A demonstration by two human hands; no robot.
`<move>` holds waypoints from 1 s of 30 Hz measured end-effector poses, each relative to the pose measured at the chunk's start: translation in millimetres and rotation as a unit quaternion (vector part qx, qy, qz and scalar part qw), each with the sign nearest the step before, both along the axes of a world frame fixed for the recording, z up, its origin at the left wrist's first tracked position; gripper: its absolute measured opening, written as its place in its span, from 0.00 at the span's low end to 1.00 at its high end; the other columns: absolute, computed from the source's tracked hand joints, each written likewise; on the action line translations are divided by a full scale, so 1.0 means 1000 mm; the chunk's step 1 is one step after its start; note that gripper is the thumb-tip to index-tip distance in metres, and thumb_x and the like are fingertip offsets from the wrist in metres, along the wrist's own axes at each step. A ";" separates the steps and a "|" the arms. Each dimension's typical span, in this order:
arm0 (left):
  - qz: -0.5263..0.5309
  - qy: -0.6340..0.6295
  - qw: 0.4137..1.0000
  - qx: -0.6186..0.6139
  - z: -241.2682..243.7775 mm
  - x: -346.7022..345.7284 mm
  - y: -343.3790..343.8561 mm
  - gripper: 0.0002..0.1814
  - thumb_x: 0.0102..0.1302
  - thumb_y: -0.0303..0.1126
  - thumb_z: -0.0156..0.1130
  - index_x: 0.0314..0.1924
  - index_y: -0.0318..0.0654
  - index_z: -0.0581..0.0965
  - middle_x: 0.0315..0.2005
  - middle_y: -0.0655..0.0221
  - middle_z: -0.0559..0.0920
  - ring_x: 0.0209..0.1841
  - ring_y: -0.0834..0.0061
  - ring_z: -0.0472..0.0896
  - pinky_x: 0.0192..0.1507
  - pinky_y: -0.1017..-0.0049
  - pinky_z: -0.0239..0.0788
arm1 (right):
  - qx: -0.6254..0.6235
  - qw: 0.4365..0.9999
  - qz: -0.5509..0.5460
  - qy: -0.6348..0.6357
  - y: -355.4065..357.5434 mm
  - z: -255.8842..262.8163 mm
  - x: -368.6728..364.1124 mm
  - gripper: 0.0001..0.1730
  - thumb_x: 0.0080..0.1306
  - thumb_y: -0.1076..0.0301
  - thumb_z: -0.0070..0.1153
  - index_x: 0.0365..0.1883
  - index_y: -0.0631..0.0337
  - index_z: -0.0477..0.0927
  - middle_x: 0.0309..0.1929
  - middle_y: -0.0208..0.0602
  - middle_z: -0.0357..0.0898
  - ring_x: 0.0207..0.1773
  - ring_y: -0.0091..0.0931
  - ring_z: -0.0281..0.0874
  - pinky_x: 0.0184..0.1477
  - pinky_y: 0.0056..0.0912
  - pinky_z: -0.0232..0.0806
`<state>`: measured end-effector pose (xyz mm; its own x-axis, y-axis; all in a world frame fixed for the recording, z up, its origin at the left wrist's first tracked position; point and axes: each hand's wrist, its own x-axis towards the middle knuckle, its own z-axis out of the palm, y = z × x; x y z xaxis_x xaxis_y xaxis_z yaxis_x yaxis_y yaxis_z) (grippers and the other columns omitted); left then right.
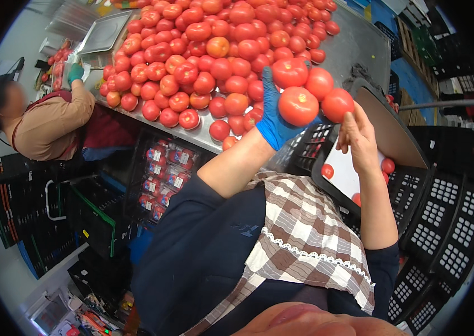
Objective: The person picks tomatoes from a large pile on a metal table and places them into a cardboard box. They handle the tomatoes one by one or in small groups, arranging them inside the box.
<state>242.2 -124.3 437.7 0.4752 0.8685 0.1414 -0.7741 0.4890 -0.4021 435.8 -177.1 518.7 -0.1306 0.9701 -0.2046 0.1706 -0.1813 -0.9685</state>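
Observation:
My left hand (pixel 277 113), in a blue glove, is held palm up over the front edge of the table. It cradles several large red tomatoes (pixel 298 106), bunched together. My right hand (pixel 358 138) is bare, and its fingertips touch the lower right side of the outermost tomato (pixel 337 105). Whether those fingers grip it is hidden. Beyond my hands, a big heap of loose tomatoes (pixel 220 69) covers much of a metal table (pixel 356 31). Beneath my right hand stands a black crate (pixel 319 174) with a white liner (pixel 342 170) and a few tomatoes inside.
A brown board (pixel 392 119) rises beside the crate. Packed tomatoes fill a black crate (pixel 165 180) at left, near stacked crates (pixel 90 218). A person (pixel 52 122) with a green glove works by a scale (pixel 104 31). More black crates (pixel 442 210) stand at right.

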 end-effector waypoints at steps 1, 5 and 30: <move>0.023 0.000 1.000 0.014 -0.002 -0.006 0.004 0.54 0.60 0.84 0.45 0.75 0.53 0.64 0.72 0.57 0.67 0.73 0.43 0.66 0.67 0.25 0.56 | 0.011 0.999 0.018 -0.024 0.009 0.006 -0.013 0.31 0.80 0.53 0.52 0.74 0.61 0.67 0.22 0.27 0.71 0.21 0.17 0.68 0.22 0.22 0.61; 0.174 0.237 0.954 0.051 0.002 -0.060 0.028 0.56 0.63 0.85 0.35 0.77 0.50 0.60 0.74 0.58 0.63 0.75 0.40 0.61 0.66 0.25 0.59 | 0.026 0.998 0.063 0.009 0.025 0.014 -0.048 0.38 0.77 0.57 0.58 0.78 0.62 0.59 0.33 0.31 0.75 0.28 0.18 0.70 0.30 0.22 0.65; 0.294 0.929 0.193 0.117 -0.175 -0.430 0.212 0.29 0.68 0.45 0.70 0.61 0.34 0.76 0.54 0.60 0.80 0.50 0.67 0.78 0.49 0.65 0.76 | -0.006 0.992 -0.124 -0.035 -0.039 -0.057 -0.009 0.16 0.74 0.66 0.60 0.58 0.60 0.79 0.34 0.27 0.80 0.33 0.18 0.78 0.35 0.22 0.72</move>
<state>-187.8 87.3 262.5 -0.2759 0.9229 0.2685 0.5741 -0.0658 0.8162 426.9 -216.2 462.0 0.1261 0.9679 -0.2172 0.1862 -0.2382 -0.9532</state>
